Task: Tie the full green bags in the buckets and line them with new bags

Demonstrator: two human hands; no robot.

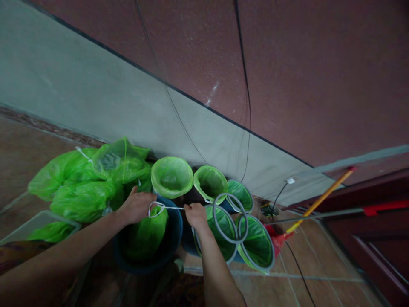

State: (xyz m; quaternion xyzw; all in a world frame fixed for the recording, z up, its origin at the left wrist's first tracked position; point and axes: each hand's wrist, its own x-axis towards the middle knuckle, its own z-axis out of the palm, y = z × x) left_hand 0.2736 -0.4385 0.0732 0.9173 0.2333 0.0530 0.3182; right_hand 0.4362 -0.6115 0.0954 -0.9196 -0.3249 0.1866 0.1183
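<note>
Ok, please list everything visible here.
tub: 1, whitish, lower left
large bin: 1, blue, lower centre
bags: several, green, left pile, tub, large bin
lined bins: 5, green, centre
ring: 1, grey, across lined bins
poles: 2, yellow, grey, right
plastic head: 1, red, pole foot
wall: 1, maroon, grey, back
floor: 1, brown, below
plug: 1, white, wall
cables: several, dark, wall, floor
door: 1, red, right
tie: 1, white, over large bin
left grip: 1, bare, tie's loop
right grip: 1, bare, tie's end
</note>
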